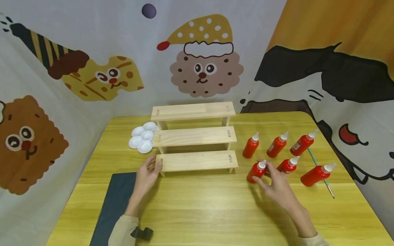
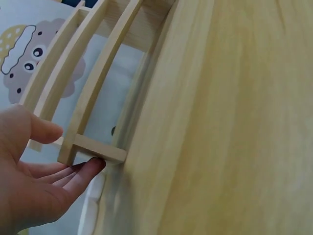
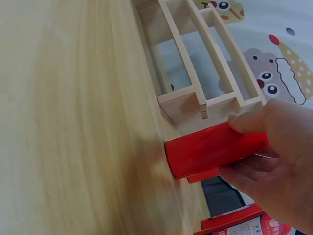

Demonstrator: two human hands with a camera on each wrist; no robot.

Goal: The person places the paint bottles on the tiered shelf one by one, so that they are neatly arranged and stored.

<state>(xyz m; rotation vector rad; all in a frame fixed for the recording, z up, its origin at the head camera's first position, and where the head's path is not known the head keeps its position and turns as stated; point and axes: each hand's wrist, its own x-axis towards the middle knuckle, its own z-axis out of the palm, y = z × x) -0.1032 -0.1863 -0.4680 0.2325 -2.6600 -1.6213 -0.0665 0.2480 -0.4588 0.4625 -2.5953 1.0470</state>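
Note:
A three-step wooden display stand (image 1: 197, 160) is on the table. My left hand (image 1: 147, 172) is at the left end of its lowest step; in the left wrist view the thumb is beside the board's end and the fingers reach under it against the short leg. My right hand (image 1: 278, 188) grips a red squeeze bottle (image 1: 256, 172) with a white nozzle cap, just right of the stand. The right wrist view has this bottle (image 3: 210, 151) upright, its base close to the tabletop, thumb on one side and fingers on the other.
More red bottles (image 1: 250, 147) stand to the right of the stand. A green-handled paintbrush (image 1: 329, 188) lies behind the outermost ones. A white flower-shaped palette (image 1: 144, 136) is left of the stand, and a dark flat sheet (image 1: 115, 198) lies at the front left. A printed cloth hangs behind.

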